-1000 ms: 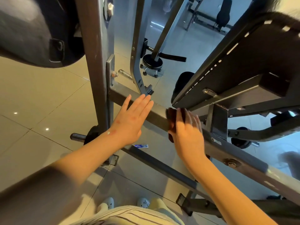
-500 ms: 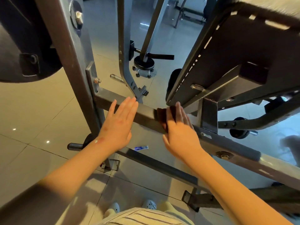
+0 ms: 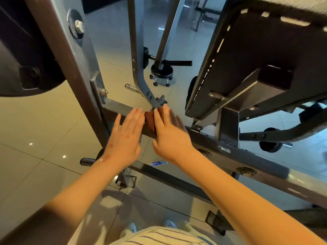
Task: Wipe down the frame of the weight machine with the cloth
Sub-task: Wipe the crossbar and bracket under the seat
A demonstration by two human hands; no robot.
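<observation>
A grey steel crossbar (image 3: 221, 149) of the weight machine frame runs from the upright post (image 3: 58, 50) at left down to the right. My right hand (image 3: 170, 135) lies flat on the bar with straight fingers and presses a dark brown cloth (image 3: 150, 122) onto it. The cloth shows only between my two hands; the rest is under my palm. My left hand (image 3: 126, 138) rests flat on the bar just left of the cloth, fingers straight, its fingertips nearly touching the cloth.
The underside of a black padded bench (image 3: 256, 59) hangs over the bar at right. A curved adjustment arm (image 3: 139, 76) meets the bar just past my fingers. A lower frame rail (image 3: 168, 177), a weight peg (image 3: 86, 161) and a small blue wrapper (image 3: 159, 163) lie on the tiled floor.
My right hand has slid the cloth leftward along the crossbar, up to my left hand. The left hand stays flat on the bar.
</observation>
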